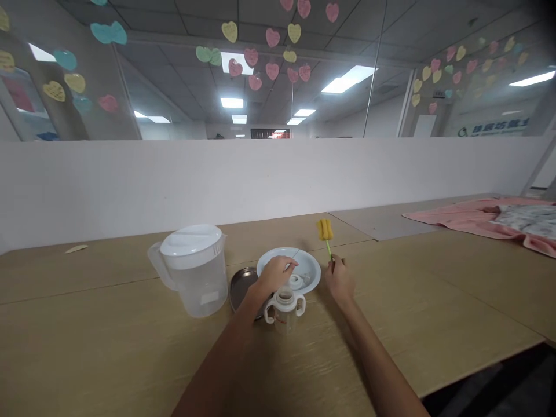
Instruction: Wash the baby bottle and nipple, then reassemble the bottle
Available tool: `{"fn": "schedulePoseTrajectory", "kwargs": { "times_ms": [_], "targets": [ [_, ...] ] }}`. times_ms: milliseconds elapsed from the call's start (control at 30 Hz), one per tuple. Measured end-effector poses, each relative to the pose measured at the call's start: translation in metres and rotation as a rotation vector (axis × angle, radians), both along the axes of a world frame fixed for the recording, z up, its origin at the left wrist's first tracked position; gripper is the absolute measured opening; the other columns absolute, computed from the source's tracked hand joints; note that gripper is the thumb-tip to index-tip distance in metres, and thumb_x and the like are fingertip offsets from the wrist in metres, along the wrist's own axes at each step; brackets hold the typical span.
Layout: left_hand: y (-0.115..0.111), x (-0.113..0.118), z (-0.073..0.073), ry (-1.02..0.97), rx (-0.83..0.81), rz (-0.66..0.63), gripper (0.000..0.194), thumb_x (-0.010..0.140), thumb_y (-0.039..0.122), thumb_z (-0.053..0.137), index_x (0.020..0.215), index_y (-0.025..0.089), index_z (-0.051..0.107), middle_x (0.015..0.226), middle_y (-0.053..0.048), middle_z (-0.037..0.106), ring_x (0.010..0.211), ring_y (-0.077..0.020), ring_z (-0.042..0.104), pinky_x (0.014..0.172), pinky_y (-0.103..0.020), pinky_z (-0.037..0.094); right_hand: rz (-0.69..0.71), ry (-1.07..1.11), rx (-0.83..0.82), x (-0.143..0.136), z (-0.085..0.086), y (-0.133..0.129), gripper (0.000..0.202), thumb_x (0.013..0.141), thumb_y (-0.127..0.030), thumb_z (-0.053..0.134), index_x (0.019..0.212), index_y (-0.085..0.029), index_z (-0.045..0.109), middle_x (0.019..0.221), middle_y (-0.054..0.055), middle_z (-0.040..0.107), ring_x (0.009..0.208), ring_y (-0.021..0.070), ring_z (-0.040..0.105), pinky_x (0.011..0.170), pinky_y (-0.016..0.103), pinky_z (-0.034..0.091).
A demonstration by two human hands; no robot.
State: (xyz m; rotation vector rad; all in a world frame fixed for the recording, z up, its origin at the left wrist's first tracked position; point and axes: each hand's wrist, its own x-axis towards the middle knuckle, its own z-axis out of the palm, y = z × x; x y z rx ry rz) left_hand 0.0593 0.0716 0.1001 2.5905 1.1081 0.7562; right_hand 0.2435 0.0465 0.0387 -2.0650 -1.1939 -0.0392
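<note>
My right hand [340, 281] is closed round the light green handle of a bottle brush, whose yellow sponge head [324, 229] points up and away from me. Over the white bowl [313, 266] hovers my left hand [276, 273], its fingers loosely bent with a gap at the thumb. It appears to hold nothing. In the bowl lie a white ring-shaped part [296, 282] and a small clear piece. Just in front of the bowl stands a clear baby bottle [285, 313], upright and uncapped, with two white handles. My left forearm partly hides a dark metal tray [241, 285].
A clear plastic pitcher [200, 284] with a white lid stands left of the tray. Behind the wooden table [434, 301] runs a low white wall [269, 179] with glass above. A pink cloth [447, 215] lies at the far right, and a flat tan piece [76, 249] at the far left.
</note>
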Motion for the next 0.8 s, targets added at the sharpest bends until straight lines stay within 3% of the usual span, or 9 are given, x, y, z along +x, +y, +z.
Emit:
{"fn": "schedulePoseTrajectory", "kwargs": {
  "times_ms": [133, 200, 333, 400, 500, 633, 800],
  "targets": [
    [0.02, 0.004, -0.025, 0.098, -0.047, -0.041, 0.032, 0.079, 0.016, 0.053, 0.108, 0.018, 0.067, 0.113, -0.005, 0.068, 0.104, -0.018, 0.06, 0.092, -0.026, 0.044, 0.031, 0.066, 0.03, -0.001, 0.0, 0.001, 0.036, 0.091, -0.02, 0.037, 0.121, -0.016, 0.054, 0.103, 0.011, 0.065, 0.085, 0.0193, 0.061, 0.064, 0.025, 0.036],
    [0.025, 0.005, -0.03, 0.142, -0.053, -0.041, 0.034, 0.074, 0.015, 0.059, 0.108, 0.018, 0.068, 0.111, -0.007, 0.069, 0.103, -0.021, 0.06, 0.091, -0.029, 0.044, 0.051, 0.096, 0.047, -0.001, -0.001, 0.001, 0.036, 0.089, -0.02, 0.038, 0.12, -0.017, 0.056, 0.101, 0.01, 0.066, 0.084, 0.019, 0.061, 0.065, 0.025, 0.036],
    [0.033, 0.011, -0.032, 0.16, -0.022, -0.035, 0.029, 0.071, 0.015, 0.061, 0.098, 0.02, 0.072, 0.085, -0.005, 0.074, 0.093, -0.0222, 0.062, 0.088, -0.031, 0.044, 0.077, 0.139, 0.149, -0.002, 0.0, 0.0, 0.036, 0.086, -0.019, 0.039, 0.115, -0.016, 0.059, 0.102, 0.01, 0.067, 0.087, 0.0196, 0.062, 0.07, 0.025, 0.038],
    [0.034, 0.012, -0.03, 0.126, 0.016, -0.02, 0.025, 0.074, 0.016, 0.059, 0.094, 0.02, 0.073, 0.083, -0.005, 0.073, 0.095, -0.0225, 0.061, 0.091, -0.032, 0.042, 0.085, 0.172, 0.217, -0.002, 0.001, -0.002, 0.036, 0.085, -0.021, 0.039, 0.112, -0.015, 0.061, 0.1, 0.011, 0.068, 0.087, 0.0206, 0.062, 0.071, 0.026, 0.039],
    [0.032, 0.007, -0.021, 0.044, 0.067, 0.023, 0.024, 0.081, 0.021, 0.053, 0.095, 0.02, 0.072, 0.095, -0.006, 0.072, 0.098, -0.0223, 0.059, 0.093, -0.033, 0.041, 0.094, 0.232, 0.313, -0.006, 0.004, -0.005, 0.037, 0.084, -0.029, 0.037, 0.107, -0.014, 0.062, 0.097, 0.011, 0.069, 0.084, 0.0218, 0.061, 0.07, 0.027, 0.039],
    [0.027, -0.005, -0.005, -0.085, 0.114, 0.098, 0.029, 0.087, 0.023, 0.046, 0.106, 0.019, 0.068, 0.105, -0.007, 0.07, 0.1, -0.0224, 0.059, 0.095, -0.035, 0.04, 0.079, 0.286, 0.345, -0.014, 0.008, -0.011, 0.038, 0.083, -0.043, 0.038, 0.093, -0.017, 0.065, 0.087, 0.008, 0.069, 0.073, 0.0206, 0.06, 0.062, 0.026, 0.037],
    [0.017, -0.014, 0.017, -0.244, 0.103, 0.134, 0.028, 0.088, 0.025, 0.045, 0.102, 0.018, 0.067, 0.105, -0.007, 0.07, 0.098, -0.0207, 0.063, 0.09, -0.031, 0.046, 0.16, 0.253, 0.431, -0.026, 0.009, -0.017, 0.049, 0.085, -0.054, 0.034, 0.089, -0.017, 0.065, 0.083, 0.008, 0.068, 0.07, 0.0185, 0.059, 0.062, 0.025, 0.036]
  ]
}}
